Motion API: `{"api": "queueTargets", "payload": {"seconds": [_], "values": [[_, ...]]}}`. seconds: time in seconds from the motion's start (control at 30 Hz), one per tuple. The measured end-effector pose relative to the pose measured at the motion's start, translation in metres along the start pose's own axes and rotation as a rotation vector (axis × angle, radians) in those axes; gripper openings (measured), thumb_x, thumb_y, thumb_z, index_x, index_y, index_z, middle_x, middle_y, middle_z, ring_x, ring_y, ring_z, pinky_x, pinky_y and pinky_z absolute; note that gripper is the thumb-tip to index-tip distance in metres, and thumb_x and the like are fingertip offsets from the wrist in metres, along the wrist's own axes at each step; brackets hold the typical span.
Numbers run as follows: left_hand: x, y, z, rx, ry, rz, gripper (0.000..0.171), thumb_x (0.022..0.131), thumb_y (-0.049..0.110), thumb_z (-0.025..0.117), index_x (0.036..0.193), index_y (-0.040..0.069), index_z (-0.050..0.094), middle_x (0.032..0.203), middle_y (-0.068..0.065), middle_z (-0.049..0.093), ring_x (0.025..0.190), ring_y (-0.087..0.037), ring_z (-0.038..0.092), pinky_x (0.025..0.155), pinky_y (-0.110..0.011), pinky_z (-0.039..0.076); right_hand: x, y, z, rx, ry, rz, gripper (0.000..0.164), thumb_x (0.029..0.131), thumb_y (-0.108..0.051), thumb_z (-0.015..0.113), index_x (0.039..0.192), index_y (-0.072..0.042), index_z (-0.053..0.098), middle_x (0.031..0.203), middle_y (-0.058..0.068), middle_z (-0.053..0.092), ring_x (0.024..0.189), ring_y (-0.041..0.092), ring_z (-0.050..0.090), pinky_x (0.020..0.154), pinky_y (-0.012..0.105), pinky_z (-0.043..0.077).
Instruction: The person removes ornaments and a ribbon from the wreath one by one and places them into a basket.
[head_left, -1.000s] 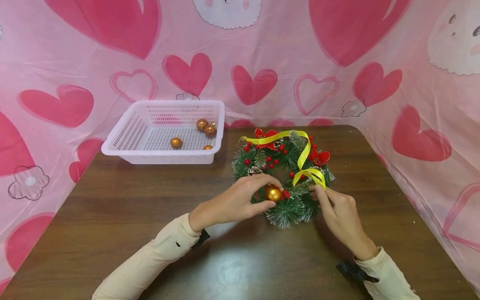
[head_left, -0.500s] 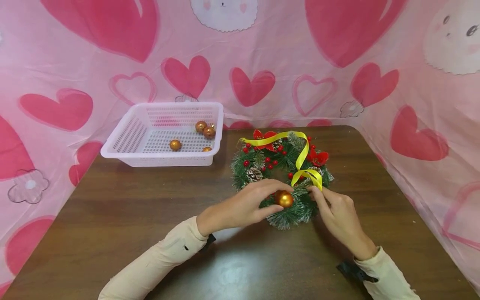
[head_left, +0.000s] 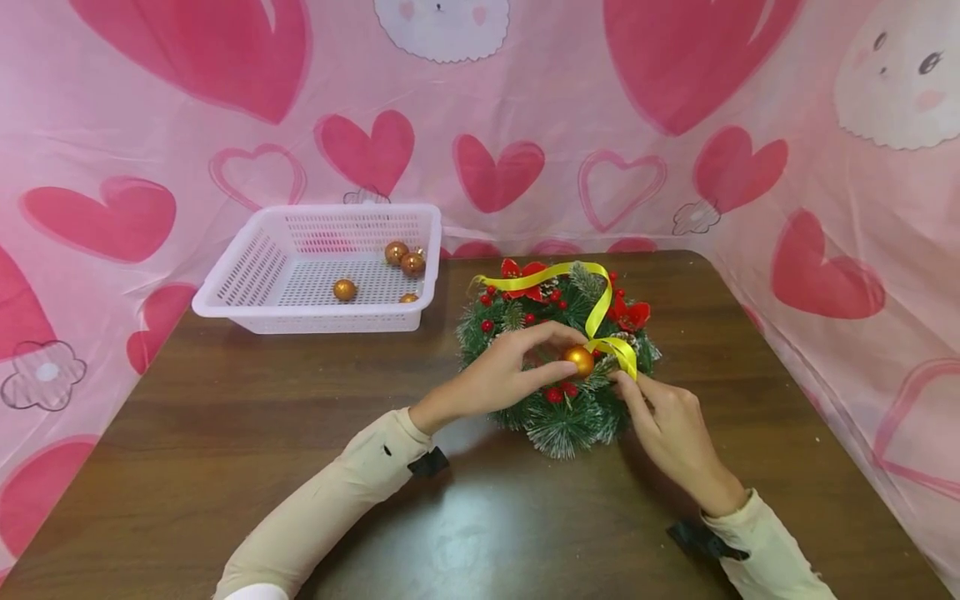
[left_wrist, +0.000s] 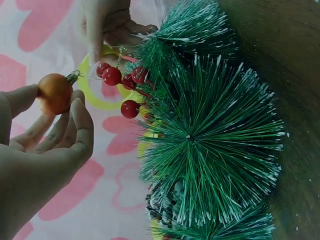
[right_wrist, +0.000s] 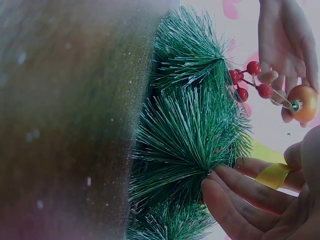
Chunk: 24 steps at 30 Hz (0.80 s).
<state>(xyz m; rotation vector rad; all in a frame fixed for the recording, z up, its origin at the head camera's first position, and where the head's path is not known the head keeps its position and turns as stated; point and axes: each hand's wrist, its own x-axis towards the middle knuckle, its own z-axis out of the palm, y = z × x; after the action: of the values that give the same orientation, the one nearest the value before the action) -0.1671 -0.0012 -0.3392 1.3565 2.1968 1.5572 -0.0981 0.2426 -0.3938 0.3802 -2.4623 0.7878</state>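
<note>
A green Christmas wreath [head_left: 566, 429] with red flowers, berries and snowy pine cones lies on the table. Over its near side my left hand [head_left: 498, 375] grips a shiny gold bauble [head_left: 579, 361] between thumb and fingers. A thin cord [right_wrist: 278, 101] runs from the bauble's metal cap to a cluster of red berries [right_wrist: 264, 90], as the right wrist view shows. At the wreath's right front, my right hand [head_left: 678, 429] pinches a pine sprig [right_wrist: 192, 145] with thumb and fingertips. Yellow ribbon [head_left: 597, 312] loops across the wreath and passes over the right hand's fingers.
A white plastic basket [head_left: 322, 320] stands at the back left with several gold baubles [head_left: 345, 290] inside. The brown wooden table [head_left: 465, 533] meets a pink heart-patterned cloth [head_left: 555, 92] behind and at the sides.
My left hand has carried the bauble to the right, then up and away over the wreath, baring the berries below it. The right hand keeps its place at the sprig.
</note>
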Motion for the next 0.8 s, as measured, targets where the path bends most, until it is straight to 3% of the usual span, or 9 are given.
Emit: {"api": "queueTargets", "payload": {"seconds": [0.13, 0.37, 0.53, 0.63, 0.7, 0.8], "values": [[0.002, -0.002, 0.000, -0.068, -0.010, -0.046, 0.032, 0.099, 0.019, 0.064, 0.128, 0.007, 0.060, 0.116, 0.000, 0.067, 0.100, -0.007, 0.063, 0.087, -0.027, 0.054, 0.001, 0.000, 0.001, 0.001, -0.004, -0.005, 0.020, 0.099, -0.014, 0.062, 0.088, -0.004, 0.076, 0.083, 0.006, 0.075, 0.072, 0.021, 0.069, 0.063, 0.048, 0.053], [0.003, -0.007, 0.007, -0.034, -0.150, -0.048, 0.030, 0.095, 0.022, 0.069, 0.123, 0.013, 0.063, 0.114, 0.005, 0.068, 0.100, -0.001, 0.063, 0.083, -0.023, 0.054, 0.002, 0.000, 0.001, -0.012, 0.000, -0.009, 0.019, 0.098, -0.013, 0.063, 0.085, -0.005, 0.075, 0.077, 0.003, 0.073, 0.063, 0.015, 0.061, 0.057, 0.039, 0.050], [0.002, -0.001, 0.012, 0.093, -0.312, 0.033, 0.032, 0.094, 0.023, 0.071, 0.123, 0.011, 0.064, 0.119, 0.007, 0.067, 0.109, 0.002, 0.058, 0.097, -0.021, 0.047, 0.001, 0.000, 0.001, -0.014, -0.004, -0.010, 0.020, 0.098, -0.013, 0.063, 0.081, -0.007, 0.072, 0.062, -0.003, 0.060, 0.052, 0.010, 0.044, 0.050, 0.028, 0.038], [-0.001, 0.007, 0.017, 0.220, -0.392, 0.066, 0.035, 0.092, 0.028, 0.073, 0.124, 0.014, 0.066, 0.121, 0.011, 0.066, 0.115, 0.002, 0.052, 0.101, -0.022, 0.038, 0.001, 0.000, 0.000, -0.014, -0.001, -0.015, 0.020, 0.098, -0.012, 0.063, 0.083, -0.005, 0.074, 0.069, 0.001, 0.068, 0.054, 0.012, 0.054, 0.051, 0.032, 0.045], [-0.002, 0.012, 0.019, 0.283, -0.395, 0.075, 0.037, 0.092, 0.031, 0.073, 0.125, 0.017, 0.066, 0.123, 0.014, 0.065, 0.118, 0.003, 0.049, 0.101, -0.025, 0.034, 0.001, 0.001, 0.000, -0.013, 0.003, -0.018, 0.019, 0.097, -0.012, 0.064, 0.084, -0.005, 0.075, 0.078, 0.004, 0.073, 0.060, 0.014, 0.061, 0.056, 0.035, 0.050], [-0.003, 0.017, 0.018, 0.281, -0.328, 0.102, 0.038, 0.092, 0.029, 0.073, 0.126, 0.016, 0.064, 0.124, 0.012, 0.064, 0.117, 0.005, 0.048, 0.103, -0.023, 0.034, 0.000, 0.001, 0.000, -0.013, -0.014, -0.012, 0.023, 0.098, -0.013, 0.063, 0.077, -0.006, 0.070, 0.062, -0.001, 0.062, 0.052, 0.013, 0.052, 0.050, 0.032, 0.044]]}}
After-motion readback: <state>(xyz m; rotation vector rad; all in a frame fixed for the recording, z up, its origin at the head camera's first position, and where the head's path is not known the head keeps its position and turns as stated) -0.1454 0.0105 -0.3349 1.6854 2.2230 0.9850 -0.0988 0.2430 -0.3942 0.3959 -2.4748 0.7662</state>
